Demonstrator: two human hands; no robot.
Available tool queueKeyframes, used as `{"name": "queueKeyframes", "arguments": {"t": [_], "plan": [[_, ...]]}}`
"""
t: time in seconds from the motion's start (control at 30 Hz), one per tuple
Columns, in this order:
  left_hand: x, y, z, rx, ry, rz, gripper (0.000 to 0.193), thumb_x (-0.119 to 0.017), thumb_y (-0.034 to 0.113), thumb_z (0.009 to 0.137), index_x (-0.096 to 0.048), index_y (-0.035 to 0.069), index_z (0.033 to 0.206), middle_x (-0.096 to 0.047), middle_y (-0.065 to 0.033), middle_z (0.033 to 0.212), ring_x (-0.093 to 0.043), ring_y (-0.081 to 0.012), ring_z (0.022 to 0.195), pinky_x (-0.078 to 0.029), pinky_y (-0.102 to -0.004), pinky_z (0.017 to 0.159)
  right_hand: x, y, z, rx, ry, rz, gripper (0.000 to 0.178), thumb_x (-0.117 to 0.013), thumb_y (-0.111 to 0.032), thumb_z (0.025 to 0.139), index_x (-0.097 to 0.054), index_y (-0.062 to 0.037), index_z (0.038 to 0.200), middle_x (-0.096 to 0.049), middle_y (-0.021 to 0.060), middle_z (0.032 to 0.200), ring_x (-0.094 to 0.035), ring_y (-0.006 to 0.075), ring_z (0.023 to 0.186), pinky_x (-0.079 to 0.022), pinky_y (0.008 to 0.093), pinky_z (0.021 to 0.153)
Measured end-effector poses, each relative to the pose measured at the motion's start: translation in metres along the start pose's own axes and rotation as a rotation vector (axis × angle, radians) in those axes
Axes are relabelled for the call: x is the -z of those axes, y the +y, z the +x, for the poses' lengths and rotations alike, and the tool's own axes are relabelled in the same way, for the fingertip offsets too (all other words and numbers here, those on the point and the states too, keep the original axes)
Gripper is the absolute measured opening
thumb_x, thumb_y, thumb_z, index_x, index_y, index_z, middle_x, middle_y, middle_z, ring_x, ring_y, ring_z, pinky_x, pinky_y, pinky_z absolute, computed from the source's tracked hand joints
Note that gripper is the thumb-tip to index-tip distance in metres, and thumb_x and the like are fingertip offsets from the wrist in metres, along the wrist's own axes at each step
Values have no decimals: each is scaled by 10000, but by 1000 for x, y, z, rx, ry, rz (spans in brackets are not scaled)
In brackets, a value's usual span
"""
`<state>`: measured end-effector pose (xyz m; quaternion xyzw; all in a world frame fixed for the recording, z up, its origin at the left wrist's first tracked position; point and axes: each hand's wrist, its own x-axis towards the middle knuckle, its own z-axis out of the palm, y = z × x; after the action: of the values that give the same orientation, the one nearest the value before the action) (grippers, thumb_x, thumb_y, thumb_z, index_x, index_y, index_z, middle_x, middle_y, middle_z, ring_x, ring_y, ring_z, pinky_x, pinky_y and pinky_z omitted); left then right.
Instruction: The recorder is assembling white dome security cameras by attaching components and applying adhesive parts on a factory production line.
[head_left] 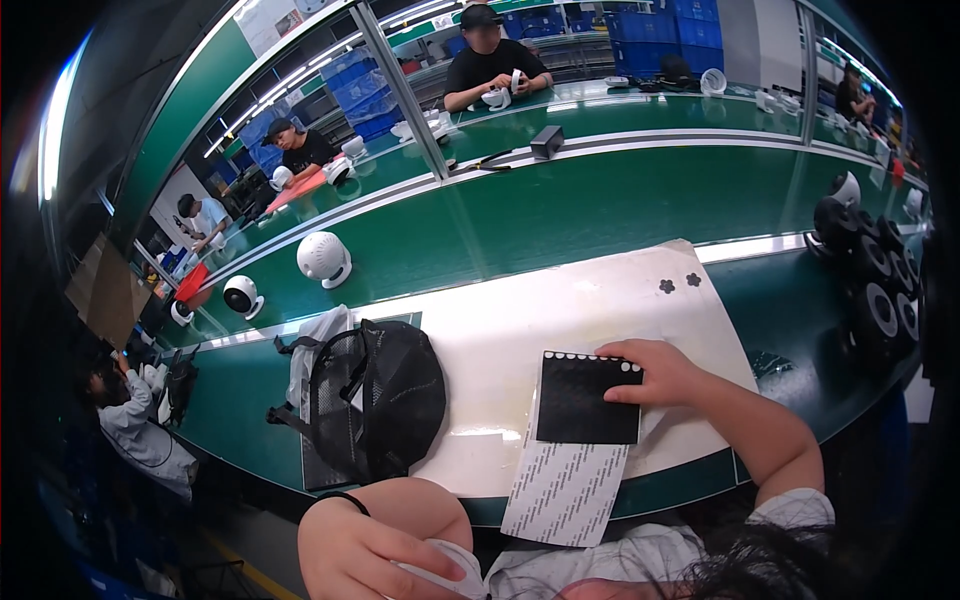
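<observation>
My right hand reaches over the table, its thumb and fingers closed on the upper right part of a black sheet. Along that sheet's far edge runs a row of white round spots. From under it a white backing sheet with repeated print extends past the table's near edge. My left hand, a dark band at its wrist, is close to my body at the bottom. Its fingers curl round a smooth white rounded part, mostly hidden by the hand and cut by the frame's edge.
A black mesh bag lies left on the pale board. Two black flower-shaped pieces rest at its far right. White round devices stand on the green bench beyond. Black ring-shaped parts pile up at right. Several people work around.
</observation>
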<state>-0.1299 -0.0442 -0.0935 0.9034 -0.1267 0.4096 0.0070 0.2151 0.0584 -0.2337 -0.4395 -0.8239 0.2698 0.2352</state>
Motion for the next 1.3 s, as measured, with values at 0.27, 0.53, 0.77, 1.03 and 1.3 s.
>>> {"name": "queueKeyframes", "arguments": {"t": [0.27,0.53,0.77,1.03,1.3], "plan": [[4,3,4,30,-90,-126,287,-488,162,859,-503,15,1104,-585,-128,991,-600,-265,857,-459,-376,757,1,-4,0,-7,-5,1,562,-631,-438,747,-507,-117,1192,-556,129,1138,-535,285,1043,-427,358,877],[9,-11,2,-5,-161,-323,322,-515,178,845,-495,54,1142,-571,-110,1032,-590,-291,896,-451,-407,773,1,-1,0,-16,-24,-1,586,-614,-464,750,-506,-98,1195,-547,130,1162,-531,281,1051,-428,353,872],[-6,-34,19,-43,-235,-495,361,-539,192,833,-488,88,1175,-558,-95,1067,-581,-315,929,-443,-434,787,-1,4,0,5,-6,0,596,-599,-482,755,-502,-96,1199,-538,130,1176,-522,282,1064,-425,360,874],[-11,-82,124,-552,-1597,-875,418,-532,199,836,-432,98,1230,-535,-124,1136,-573,-357,971,-453,-474,768,-1,4,1,2,-27,-6,585,-600,-470,761,-495,-104,1204,-533,118,1192,-517,279,1074,-420,353,884],[-25,-74,141,-790,-1700,-635,307,-570,224,791,-523,29,1023,-559,-161,1047,-567,-363,948,-452,-476,795,2,1,-2,8,-23,29,571,-606,-440,769,-483,-102,1212,-538,113,1179,-528,268,1055,-424,339,875]]}}
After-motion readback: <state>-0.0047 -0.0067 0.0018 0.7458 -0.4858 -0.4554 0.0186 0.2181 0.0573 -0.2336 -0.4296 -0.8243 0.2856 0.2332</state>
